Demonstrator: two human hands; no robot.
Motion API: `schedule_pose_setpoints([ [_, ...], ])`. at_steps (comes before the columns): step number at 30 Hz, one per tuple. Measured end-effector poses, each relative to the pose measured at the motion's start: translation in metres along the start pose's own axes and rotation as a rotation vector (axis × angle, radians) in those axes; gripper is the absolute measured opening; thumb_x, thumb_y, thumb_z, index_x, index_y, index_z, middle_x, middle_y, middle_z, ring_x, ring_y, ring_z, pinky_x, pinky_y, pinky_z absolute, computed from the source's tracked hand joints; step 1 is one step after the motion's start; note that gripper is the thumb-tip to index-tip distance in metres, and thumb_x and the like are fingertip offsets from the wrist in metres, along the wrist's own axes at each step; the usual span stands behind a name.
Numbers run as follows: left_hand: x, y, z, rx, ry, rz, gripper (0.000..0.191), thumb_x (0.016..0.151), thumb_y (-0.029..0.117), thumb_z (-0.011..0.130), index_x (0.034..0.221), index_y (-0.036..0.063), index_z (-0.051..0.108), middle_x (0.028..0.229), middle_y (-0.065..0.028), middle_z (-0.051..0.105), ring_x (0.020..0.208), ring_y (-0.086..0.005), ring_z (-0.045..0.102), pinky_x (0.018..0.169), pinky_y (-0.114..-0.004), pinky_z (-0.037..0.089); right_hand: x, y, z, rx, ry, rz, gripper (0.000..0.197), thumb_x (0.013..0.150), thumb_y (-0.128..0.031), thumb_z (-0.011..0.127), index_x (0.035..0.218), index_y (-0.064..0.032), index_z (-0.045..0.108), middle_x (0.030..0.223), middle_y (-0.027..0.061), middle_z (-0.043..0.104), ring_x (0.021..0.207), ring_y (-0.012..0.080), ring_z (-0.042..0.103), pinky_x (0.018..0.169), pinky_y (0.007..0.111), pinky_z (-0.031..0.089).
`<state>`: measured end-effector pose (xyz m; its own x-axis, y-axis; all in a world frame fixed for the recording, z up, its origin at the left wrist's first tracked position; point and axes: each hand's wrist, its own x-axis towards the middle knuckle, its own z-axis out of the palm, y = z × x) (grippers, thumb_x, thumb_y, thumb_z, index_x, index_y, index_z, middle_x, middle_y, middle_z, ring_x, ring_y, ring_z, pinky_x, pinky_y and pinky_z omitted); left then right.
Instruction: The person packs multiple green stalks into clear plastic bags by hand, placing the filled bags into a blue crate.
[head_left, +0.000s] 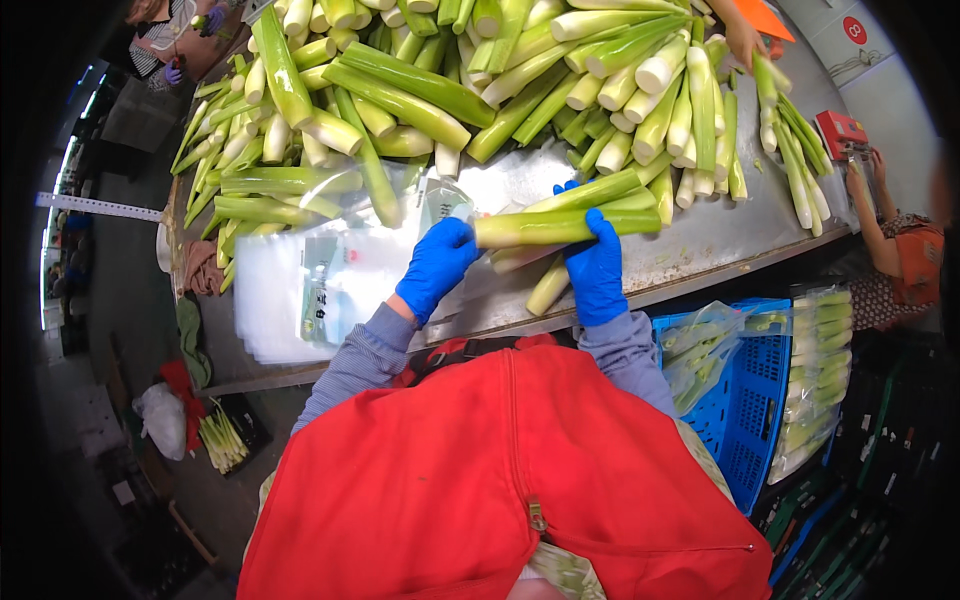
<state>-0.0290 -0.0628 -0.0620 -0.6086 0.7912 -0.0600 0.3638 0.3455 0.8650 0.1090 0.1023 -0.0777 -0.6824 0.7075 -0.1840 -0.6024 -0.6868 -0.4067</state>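
Observation:
My right hand, in a blue glove, grips a small bunch of peeled water bamboo shoots from below, its thumb over the top one. My left hand, gloved too, has its fingers curled at the pale cut end of that top shoot. Whether it also pinches plastic is hidden. Below the bunch, another shoot lies slanted near the table's front edge. Left of my left hand, a stack of clear printed plastic bags lies flat on the metal table.
A large heap of shoots covers the table's far side. At right, a blue crate holds bagged shoots. A co-worker's hand touches shoots at the upper right; another person handles a red device. Another gloved person stands at upper left.

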Motion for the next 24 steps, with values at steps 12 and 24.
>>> schedule_pose_setpoints([
  [12, -0.006, -0.007, 0.003, 0.017, 0.043, 0.036, 0.021, 0.078, 0.019, 0.065, 0.074, 0.0018, 0.054, 0.069, -0.0053, 0.048, 0.065, -0.0152, 0.048, 0.062, -0.028, 0.041, -0.051, -0.024, 0.011, -0.259, 0.158, -0.082, 0.046, 0.087, -0.010, 0.050, 0.129, -0.0017, 0.032, 0.117, 0.0188, 0.046, 0.110, 0.0273, 0.045, 0.097, 0.041, 0.035],
  [24, 0.021, 0.005, -0.012, 0.181, 0.251, 0.338, 0.013, 0.071, 0.011, 0.066, 0.079, 0.0032, 0.059, 0.100, -0.0133, 0.057, 0.091, -0.0286, 0.053, 0.081, -0.035, 0.042, -0.030, -0.001, 0.018, -0.362, 0.224, 0.308, 0.035, 0.082, -0.019, 0.059, 0.109, 0.0008, 0.051, 0.093, 0.0096, 0.056, 0.079, 0.0196, 0.058, 0.068, 0.032, 0.052],
])
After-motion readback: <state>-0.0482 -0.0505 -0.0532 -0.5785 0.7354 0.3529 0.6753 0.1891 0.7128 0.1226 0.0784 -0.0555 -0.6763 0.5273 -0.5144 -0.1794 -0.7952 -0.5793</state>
